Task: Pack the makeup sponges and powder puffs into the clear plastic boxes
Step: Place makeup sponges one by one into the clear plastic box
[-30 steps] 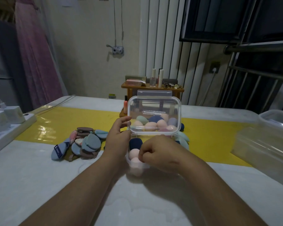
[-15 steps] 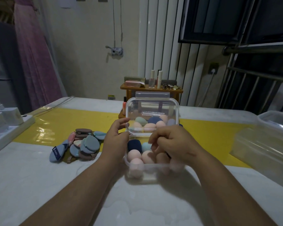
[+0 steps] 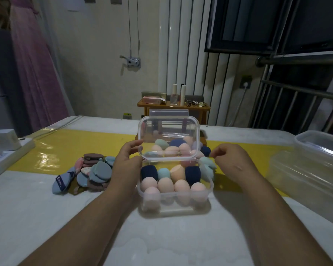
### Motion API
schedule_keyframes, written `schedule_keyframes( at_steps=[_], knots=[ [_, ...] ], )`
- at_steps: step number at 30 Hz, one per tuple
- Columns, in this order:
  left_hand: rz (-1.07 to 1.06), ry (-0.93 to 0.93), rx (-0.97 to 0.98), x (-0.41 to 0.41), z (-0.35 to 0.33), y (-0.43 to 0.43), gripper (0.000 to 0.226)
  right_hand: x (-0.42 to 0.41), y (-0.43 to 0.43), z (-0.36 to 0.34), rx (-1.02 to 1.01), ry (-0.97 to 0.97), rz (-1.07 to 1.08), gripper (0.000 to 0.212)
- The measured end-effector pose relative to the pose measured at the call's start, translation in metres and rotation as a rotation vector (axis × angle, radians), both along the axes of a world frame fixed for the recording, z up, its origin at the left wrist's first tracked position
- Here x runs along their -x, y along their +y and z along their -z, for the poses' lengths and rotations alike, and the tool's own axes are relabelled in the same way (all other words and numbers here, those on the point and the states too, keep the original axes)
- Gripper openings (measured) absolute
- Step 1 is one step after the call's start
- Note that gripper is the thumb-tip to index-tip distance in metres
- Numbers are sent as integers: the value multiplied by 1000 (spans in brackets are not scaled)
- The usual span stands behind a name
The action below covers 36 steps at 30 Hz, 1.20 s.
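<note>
A small clear plastic box (image 3: 174, 209) sits open in front of me on the table, filled with several egg-shaped makeup sponges (image 3: 165, 185) in pink, navy and teal. Its hinged lid (image 3: 167, 129) stands upright. My left hand (image 3: 125, 164) holds the lid's left edge, thumb in front. My right hand (image 3: 233, 162) hovers just right of the box, fingers loosely curled and holding nothing, beside loose teal sponges (image 3: 207, 166). More loose sponges (image 3: 171, 148) show through the lid behind the box. A pile of flat powder puffs (image 3: 96, 173) lies left of my left hand.
Larger clear plastic containers (image 3: 311, 169) stand at the table's right edge. A white power strip with chargers (image 3: 6, 150) lies at the left edge. A yellow strip (image 3: 65, 150) runs across the white table. A small wooden shelf with bottles (image 3: 173, 106) stands behind.
My right hand has lifted out of the box and moved right, uncovering the packed sponges. The left hand has stayed on the lid's edge.
</note>
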<state>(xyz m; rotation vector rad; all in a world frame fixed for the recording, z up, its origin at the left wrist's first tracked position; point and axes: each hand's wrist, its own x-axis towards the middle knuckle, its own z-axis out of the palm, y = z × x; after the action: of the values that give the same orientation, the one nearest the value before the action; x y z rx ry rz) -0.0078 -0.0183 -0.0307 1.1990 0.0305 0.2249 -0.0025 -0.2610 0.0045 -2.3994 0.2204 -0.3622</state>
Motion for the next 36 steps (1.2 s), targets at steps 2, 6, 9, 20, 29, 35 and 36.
schedule_keyframes(
  at_steps=[2, 6, 9, 20, 29, 35, 36],
  knots=[
    [-10, 11, -2, 0, 0, 1, 48, -3, 2, 5, 68, 76, 5, 12],
    [-18, 15, -5, 0, -1, 1, 47, -1, 14, 8, 294, 200, 27, 5],
    [-29, 5, -29, 1, -2, 1, 47, 1, 17, 12, 379, 193, -12, 6],
    [-42, 11, -71, 4, -4, 2, 51, 17, 19, -16, -228, -198, -289, 36],
    [-43, -23, -124, -4, 3, 5, 50, 33, 54, -12, -145, 81, -653, 25],
    [-59, -37, -153, -6, 5, 5, 47, 32, 62, -5, 24, 192, -687, 26],
    [-62, -40, -155, -6, 5, 5, 45, 31, 63, -5, 52, 200, -683, 26]
  ],
)
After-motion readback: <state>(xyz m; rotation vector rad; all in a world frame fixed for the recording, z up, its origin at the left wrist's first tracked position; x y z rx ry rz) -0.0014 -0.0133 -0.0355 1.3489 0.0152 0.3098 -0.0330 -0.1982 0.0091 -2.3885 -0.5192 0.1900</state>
